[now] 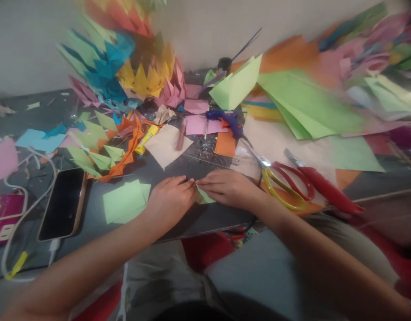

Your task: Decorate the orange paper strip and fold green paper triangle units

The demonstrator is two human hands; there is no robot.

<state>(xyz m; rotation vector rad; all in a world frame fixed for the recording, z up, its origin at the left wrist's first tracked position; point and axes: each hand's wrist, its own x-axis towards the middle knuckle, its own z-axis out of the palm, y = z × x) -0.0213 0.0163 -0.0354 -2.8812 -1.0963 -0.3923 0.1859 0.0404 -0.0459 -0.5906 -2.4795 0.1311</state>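
Observation:
At the table's front edge, a small piece of light green paper [204, 196] lies largely covered by my hands. My left hand [173, 196] is closed on its left side, fingertips meeting those of the other hand at the paper's top. My right hand [230, 189] presses its fingers together on the right side of the same paper. Left of my hands rest several light green paper squares [123, 203]. Beyond them sits a ring of folded orange and green paper points [121, 162]. How the paper is folded under my fingers is hidden.
Scissors [275, 178] and a red-handled cutter [329, 189] lie to the right. A blue glue gun [227, 118] is beyond my hands, near a yellow glue stick [147, 139]. At left are a phone [63, 203] and a white cable [11, 249]. Stacked paper crowns [141, 78] stand behind.

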